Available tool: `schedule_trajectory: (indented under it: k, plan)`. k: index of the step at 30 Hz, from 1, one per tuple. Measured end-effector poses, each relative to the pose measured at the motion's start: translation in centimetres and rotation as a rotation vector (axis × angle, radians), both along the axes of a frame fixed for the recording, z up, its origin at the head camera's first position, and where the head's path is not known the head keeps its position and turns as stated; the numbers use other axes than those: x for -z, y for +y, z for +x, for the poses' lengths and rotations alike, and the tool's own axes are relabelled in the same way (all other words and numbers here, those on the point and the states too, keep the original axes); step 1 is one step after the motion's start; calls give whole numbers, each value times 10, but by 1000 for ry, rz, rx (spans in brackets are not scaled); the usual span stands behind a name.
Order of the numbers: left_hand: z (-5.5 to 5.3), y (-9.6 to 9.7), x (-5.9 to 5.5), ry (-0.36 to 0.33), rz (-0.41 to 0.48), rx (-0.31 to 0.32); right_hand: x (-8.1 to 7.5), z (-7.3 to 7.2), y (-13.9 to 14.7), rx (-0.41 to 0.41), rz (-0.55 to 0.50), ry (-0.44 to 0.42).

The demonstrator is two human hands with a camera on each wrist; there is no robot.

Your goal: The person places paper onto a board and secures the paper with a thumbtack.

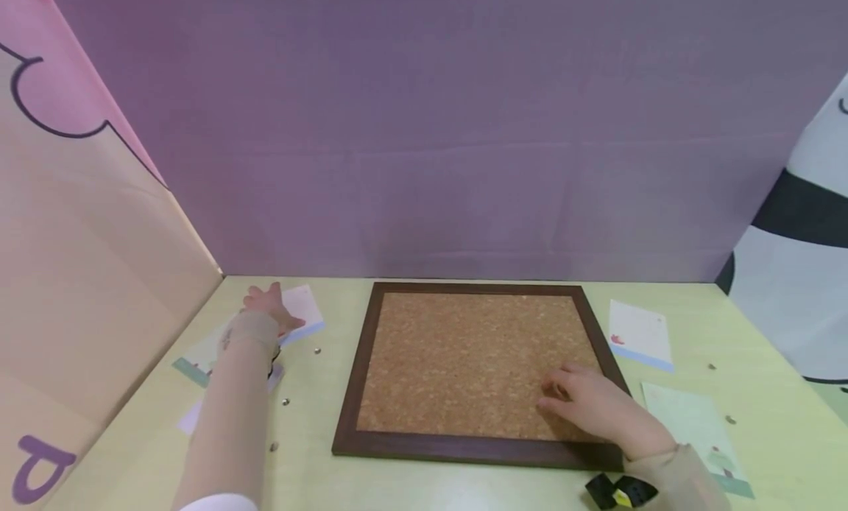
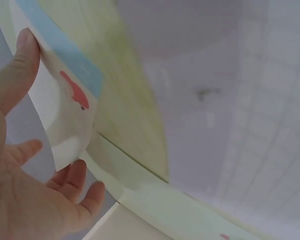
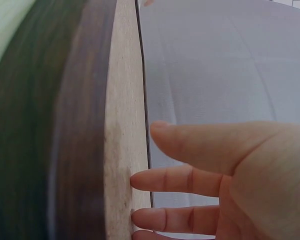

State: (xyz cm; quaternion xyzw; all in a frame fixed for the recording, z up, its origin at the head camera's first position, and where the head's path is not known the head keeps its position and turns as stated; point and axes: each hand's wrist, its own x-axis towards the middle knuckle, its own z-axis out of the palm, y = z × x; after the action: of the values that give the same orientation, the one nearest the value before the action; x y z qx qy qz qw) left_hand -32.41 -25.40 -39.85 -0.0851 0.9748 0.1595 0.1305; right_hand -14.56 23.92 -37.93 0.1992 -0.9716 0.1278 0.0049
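At the far left of the table, my left hand (image 1: 268,305) reaches over a white card with a blue strip (image 1: 301,308). In the left wrist view its thumb (image 2: 26,47) touches the card's edge beside a small red picture, and the other fingers are spread apart. Over the lower right part of a dark-framed cork board (image 1: 470,364) hovers my right hand (image 1: 589,404), its fingers loosely bent and holding nothing. The right wrist view shows that thumb and fingers (image 3: 190,180) apart, with the brown frame (image 3: 80,125) beside them.
Left of the board lie a green-edged card (image 1: 192,371), partly hidden by my arm, and small metal pieces (image 1: 286,402). To its right are a blue-edged card (image 1: 642,330), a green card (image 1: 689,423) and more metal pieces (image 1: 731,420). A purple cloth (image 1: 464,128) hangs behind.
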Motion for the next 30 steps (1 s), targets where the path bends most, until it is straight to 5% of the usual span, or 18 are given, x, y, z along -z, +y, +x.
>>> schedule_trajectory:
  k: [8,13,24,30]
  plan:
    - [2,8,-6,4,129,-75,-2,0,0,-5,0,4]
    - [1,5,-6,23,165,-70,-3,0,0,2,-4,-12]
    - [-2,0,-13,-21,182,-101,-4,-1,0,-8,-5,4]
    - [-1,-2,-13,16,141,-84,-3,-1,0,-6,-5,10]
